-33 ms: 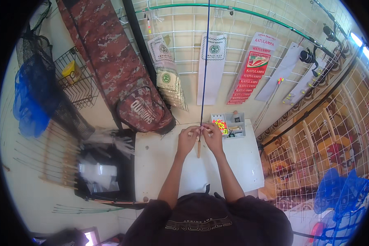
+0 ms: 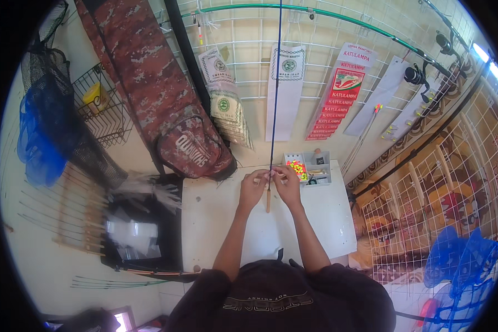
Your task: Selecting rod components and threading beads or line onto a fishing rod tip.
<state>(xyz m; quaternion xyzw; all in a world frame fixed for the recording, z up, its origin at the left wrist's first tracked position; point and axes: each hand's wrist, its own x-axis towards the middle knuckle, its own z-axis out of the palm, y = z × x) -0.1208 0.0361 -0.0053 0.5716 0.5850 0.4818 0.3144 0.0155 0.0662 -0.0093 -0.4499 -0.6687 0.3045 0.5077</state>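
Observation:
A slim fishing rod [image 2: 275,110] stretches away from me, its dark blue blank running up past the wall grid. Its light brown handle [image 2: 268,201] lies toward me, over the white table. My left hand [image 2: 252,188] pinches at the rod just above the handle, fingers closed. From the other side my right hand [image 2: 287,185] meets it with closed fingertips at the same spot. A tiny pinkish bit shows between the fingertips, too small to make out.
Beyond my right hand sits a grey compartment box [image 2: 322,176] with bright floats. The white table [image 2: 216,232] spans below my arms. A camouflage rod bag [image 2: 188,138] leans at left. Packets [image 2: 343,91] and reels [image 2: 416,76] hang on the grid. Blue nets [image 2: 454,254] hang at right.

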